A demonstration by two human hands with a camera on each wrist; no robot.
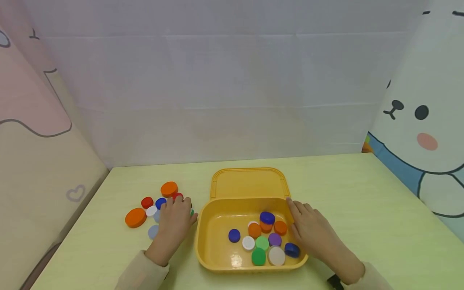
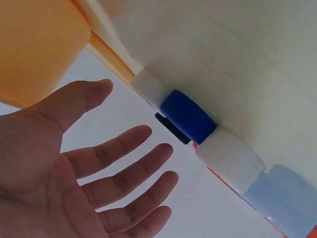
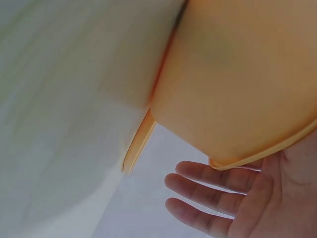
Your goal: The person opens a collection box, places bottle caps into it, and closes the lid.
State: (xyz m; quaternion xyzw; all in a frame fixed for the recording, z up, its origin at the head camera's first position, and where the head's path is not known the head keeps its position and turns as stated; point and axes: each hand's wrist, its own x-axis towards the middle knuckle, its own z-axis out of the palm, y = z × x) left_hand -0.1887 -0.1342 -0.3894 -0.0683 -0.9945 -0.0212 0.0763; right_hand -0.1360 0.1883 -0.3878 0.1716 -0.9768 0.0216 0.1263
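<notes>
In the head view a yellow plastic box (image 1: pixel 214 245) holds several round bottle caps, among them a purple cap (image 1: pixel 274 239) and a green cap (image 1: pixel 258 256). Its lid (image 1: pixel 250 183) lies folded back behind it. Left of the box, my left hand (image 1: pixel 174 221) hovers over a loose group of caps, partly hiding them. The left wrist view shows its fingers spread and relaxed, holding nothing, near a dark blue cap (image 2: pixel 187 116) and a pale blue cap (image 2: pixel 282 198). My right hand (image 1: pixel 313 229) rests on the box's right rim, fingers fairly straight along the outside (image 3: pixel 267 203).
Around the left hand lie large orange caps (image 1: pixel 135 218), a red cap (image 1: pixel 147 202), a white cap (image 1: pixel 151 211) and light blue caps (image 1: pixel 153 231). The pale table (image 1: pixel 362 201) meets a whitish cloth wall (image 1: pixel 232 100) at the back, with printed cloth panels at both sides.
</notes>
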